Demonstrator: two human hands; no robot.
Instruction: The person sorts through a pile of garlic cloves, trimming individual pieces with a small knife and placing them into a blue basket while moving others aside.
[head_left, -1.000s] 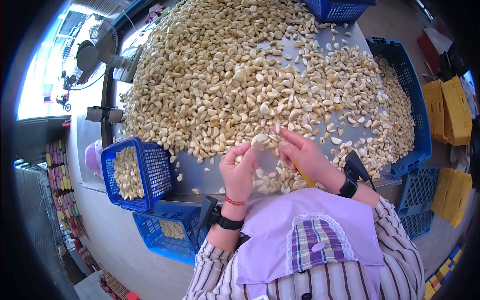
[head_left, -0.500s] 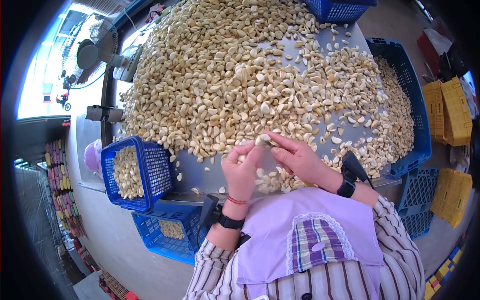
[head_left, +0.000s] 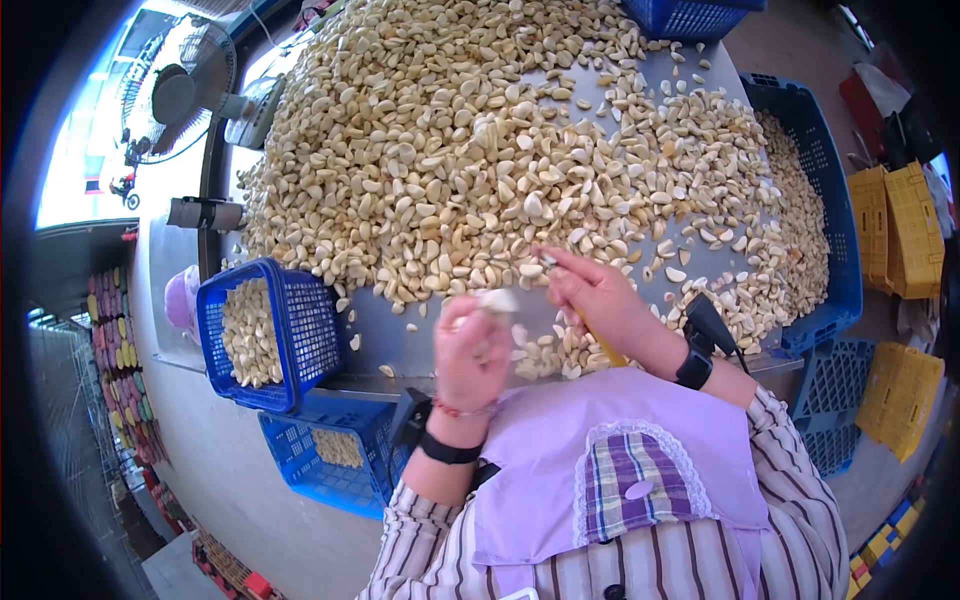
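Observation:
My left hand [head_left: 468, 352], somewhat blurred, is closed with a pale garlic clove [head_left: 498, 301] at its fingertips. To its right, my right hand [head_left: 598, 302] grips a small knife with a yellow handle [head_left: 606, 347]; a short bit of its metal shows beyond the thumb and forefinger. The two hands are apart, above the near edge of the metal table [head_left: 385, 330]. Just beyond them spreads a large heap of garlic cloves [head_left: 420, 180]. A smaller group of cloves [head_left: 548, 356] lies between my wrists, close to my lilac apron.
A blue basket of cloves [head_left: 292, 340] stands at the table's left corner, with another blue basket [head_left: 330, 465] below it. At the right is a long blue crate of cloves [head_left: 845, 240]. A fan [head_left: 175, 95] stands at the far left, and a blue basket [head_left: 690, 22] sits at the back.
My hands have separated. The left has moved slightly left and down with the clove, while the right has turned, bringing the knife's yellow handle into view.

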